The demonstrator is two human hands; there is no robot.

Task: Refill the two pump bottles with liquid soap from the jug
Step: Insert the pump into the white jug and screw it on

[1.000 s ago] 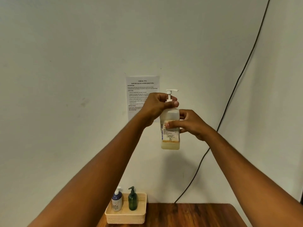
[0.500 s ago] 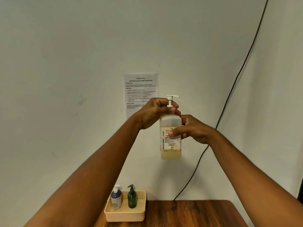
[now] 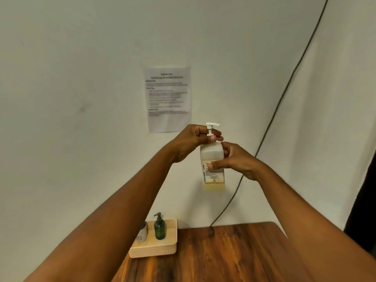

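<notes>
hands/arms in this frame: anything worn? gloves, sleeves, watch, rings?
Nothing worn that shows. Both forearms are bare up to the frame edge, with no sleeve or cuff in view. The left hand and right hand have no gloves, and the wrists carry no watch or band. No rings on the visible fingers. Short, unpainted nails.

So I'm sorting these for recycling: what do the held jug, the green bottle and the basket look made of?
Jug: translucent, cloudy plastic, with yellowish liquid showing through low down. Green bottle: dark and glossy, either glass or plastic. Basket: cream, matte plastic with moulded perforations.
</notes>
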